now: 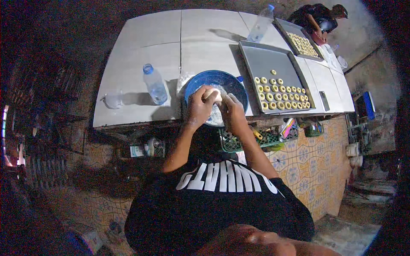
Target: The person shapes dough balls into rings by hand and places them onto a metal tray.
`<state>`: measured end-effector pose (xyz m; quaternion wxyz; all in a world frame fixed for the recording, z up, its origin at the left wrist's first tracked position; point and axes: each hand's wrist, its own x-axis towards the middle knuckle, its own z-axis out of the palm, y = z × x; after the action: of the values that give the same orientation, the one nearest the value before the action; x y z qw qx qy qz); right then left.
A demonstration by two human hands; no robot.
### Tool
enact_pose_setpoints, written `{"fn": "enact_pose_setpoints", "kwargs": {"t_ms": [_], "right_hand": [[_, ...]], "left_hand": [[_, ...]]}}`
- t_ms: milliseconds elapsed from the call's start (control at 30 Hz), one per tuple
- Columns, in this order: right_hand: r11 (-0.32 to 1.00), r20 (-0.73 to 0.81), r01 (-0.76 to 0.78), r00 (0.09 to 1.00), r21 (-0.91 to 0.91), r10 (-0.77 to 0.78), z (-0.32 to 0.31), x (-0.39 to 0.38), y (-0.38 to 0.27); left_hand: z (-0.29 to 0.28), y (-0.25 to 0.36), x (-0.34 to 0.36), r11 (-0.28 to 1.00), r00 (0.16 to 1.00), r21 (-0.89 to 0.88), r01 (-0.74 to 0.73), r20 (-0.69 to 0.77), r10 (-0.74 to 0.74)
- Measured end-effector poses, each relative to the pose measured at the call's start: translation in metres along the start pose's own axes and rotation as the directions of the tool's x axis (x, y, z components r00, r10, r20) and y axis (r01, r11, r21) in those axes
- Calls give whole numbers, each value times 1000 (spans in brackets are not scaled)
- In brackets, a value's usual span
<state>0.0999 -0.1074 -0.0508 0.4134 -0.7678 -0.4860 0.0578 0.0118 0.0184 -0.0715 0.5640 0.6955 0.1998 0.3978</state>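
Over a blue basin (205, 77), my left hand (200, 110) is closed around a pale lump of dough (212, 94). My right hand (234, 113) meets it from the other side, its curled fingers against the dough's edge. White flour (215, 117) lies in the basin below the hands. To the right of the basin, a metal baking tray (269, 55) carries rows of small ring-shaped dough pieces (279, 97) on its near half.
A clear plastic bottle (155, 85) and a small clear cup (113, 100) stand left of the basin. Farther back are another bottle (260, 24) and a second filled tray (301, 42), near another person (318, 19). A phone (324, 101) lies at the right. Green crates (230, 141) sit below the table.
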Motion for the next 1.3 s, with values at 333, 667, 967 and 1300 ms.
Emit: {"fn": "enact_pose_setpoints", "kwargs": {"t_ms": [333, 667, 967, 1300], "right_hand": [[969, -22, 173, 985, 175, -172, -21, 7, -2], [888, 152, -110, 987, 447, 46, -3, -16, 30], [989, -66, 85, 995, 121, -77, 17, -23, 17], [987, -190, 149, 969, -63, -158, 17, -15, 19]], "left_hand": [[3, 25, -1, 998, 978, -60, -13, 205, 26], [4, -10, -4, 906, 956, -320, 277, 190, -225], [2, -26, -16, 992, 991, -19, 128, 49, -127], [-14, -4, -21, 993, 945, 20, 113, 308, -114]]}}
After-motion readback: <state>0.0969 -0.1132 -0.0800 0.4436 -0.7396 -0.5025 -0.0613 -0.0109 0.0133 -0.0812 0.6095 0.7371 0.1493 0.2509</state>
